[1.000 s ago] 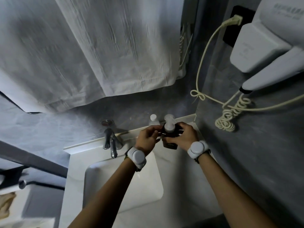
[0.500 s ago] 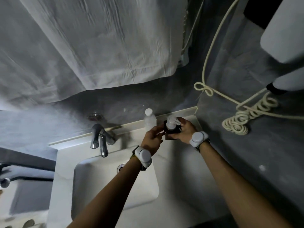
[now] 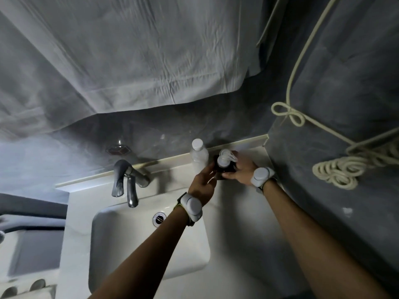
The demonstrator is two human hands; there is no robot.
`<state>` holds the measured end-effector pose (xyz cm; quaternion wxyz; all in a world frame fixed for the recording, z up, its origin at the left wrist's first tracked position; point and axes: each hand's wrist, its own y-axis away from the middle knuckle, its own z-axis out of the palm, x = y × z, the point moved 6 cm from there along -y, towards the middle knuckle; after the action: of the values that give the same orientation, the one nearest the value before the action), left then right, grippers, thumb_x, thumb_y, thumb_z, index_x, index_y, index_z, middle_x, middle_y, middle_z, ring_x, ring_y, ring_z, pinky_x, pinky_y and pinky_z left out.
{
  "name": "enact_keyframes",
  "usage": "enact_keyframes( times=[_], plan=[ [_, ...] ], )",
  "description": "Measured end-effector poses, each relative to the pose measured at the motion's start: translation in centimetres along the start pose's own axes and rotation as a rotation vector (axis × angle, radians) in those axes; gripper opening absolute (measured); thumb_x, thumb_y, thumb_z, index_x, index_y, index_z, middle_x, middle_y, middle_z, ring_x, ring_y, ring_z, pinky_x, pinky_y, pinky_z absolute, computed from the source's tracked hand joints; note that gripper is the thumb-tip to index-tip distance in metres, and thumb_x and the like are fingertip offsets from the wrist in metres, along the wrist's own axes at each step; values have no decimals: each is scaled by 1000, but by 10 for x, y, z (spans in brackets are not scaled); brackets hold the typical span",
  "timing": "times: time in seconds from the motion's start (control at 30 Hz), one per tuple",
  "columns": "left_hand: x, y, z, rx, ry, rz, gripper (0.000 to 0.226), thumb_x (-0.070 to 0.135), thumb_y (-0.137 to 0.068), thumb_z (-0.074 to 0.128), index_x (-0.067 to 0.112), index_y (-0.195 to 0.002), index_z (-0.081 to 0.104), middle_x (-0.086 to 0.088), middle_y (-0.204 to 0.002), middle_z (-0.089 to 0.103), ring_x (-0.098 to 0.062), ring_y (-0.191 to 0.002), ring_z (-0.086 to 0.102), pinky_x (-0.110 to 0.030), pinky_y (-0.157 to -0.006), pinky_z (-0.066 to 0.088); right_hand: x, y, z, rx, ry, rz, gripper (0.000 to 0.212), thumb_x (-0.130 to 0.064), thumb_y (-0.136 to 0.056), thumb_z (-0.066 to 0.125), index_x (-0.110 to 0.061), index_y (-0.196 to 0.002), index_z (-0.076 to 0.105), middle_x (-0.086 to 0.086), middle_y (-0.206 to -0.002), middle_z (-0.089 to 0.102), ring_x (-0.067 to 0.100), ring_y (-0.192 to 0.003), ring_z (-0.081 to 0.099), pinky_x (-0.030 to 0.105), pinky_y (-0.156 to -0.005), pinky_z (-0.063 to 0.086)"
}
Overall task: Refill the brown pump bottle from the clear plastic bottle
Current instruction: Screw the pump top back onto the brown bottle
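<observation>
The brown pump bottle point(image 3: 225, 167) with a white pump head stands at the back right corner of the white counter. My right hand point(image 3: 243, 172) grips its body from the right. My left hand point(image 3: 204, 183) holds it from the left, fingers curled against its side. The clear plastic bottle point(image 3: 199, 157) with a white cap stands upright just left of the pump bottle, against the back ledge, untouched.
A white sink basin point(image 3: 129, 251) with a chrome faucet point(image 3: 127, 182) lies in front and to the left. A coiled cream cord point(image 3: 336, 169) hangs on the grey wall at the right. A white cloth point(image 3: 133, 57) hangs over the wall behind.
The view has tilted down and shifted, so the basin and drain show more. Both hands stay on the pump bottle at the same corner.
</observation>
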<state>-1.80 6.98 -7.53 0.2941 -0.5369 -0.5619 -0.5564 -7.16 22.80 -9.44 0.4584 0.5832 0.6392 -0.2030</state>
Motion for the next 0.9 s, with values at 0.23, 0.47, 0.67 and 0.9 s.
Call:
enact_keyframes(
  times=[0.23,0.47,0.67,0.9],
  plan=[
    [-11,-6,-3,17,-70,-52,64,-18,-93,44,4,-152,35,-7,-150,47,-10,-132,44,-14,-108,34,11,-9,9,-20,-174,41,77,21,-82,76,2,-151,47,7,-140,59,19,-130,54,-1,-92,44],
    [-21,-13,-13,19,-110,-55,68,-15,-92,48,11,-153,36,-5,-152,48,-14,-140,45,-29,-119,32,20,-25,9,28,-261,106,81,19,-69,88,2,-143,59,17,-137,68,34,-131,63,44,-113,49],
    [-22,-19,-17,-14,-106,-35,67,-18,-91,44,10,-151,41,-6,-147,53,-21,-136,51,-40,-117,39,19,-32,2,73,-64,100,67,-1,-67,97,-9,-129,72,4,-109,79,18,-105,71,29,-95,55],
    [-17,-17,-22,18,-66,-7,61,-17,-92,52,21,-139,53,3,-135,57,-20,-132,53,-42,-114,44,7,-23,-1,93,-66,83,63,1,-71,92,-11,-130,71,1,-111,77,15,-107,69,21,-93,53]
  ],
)
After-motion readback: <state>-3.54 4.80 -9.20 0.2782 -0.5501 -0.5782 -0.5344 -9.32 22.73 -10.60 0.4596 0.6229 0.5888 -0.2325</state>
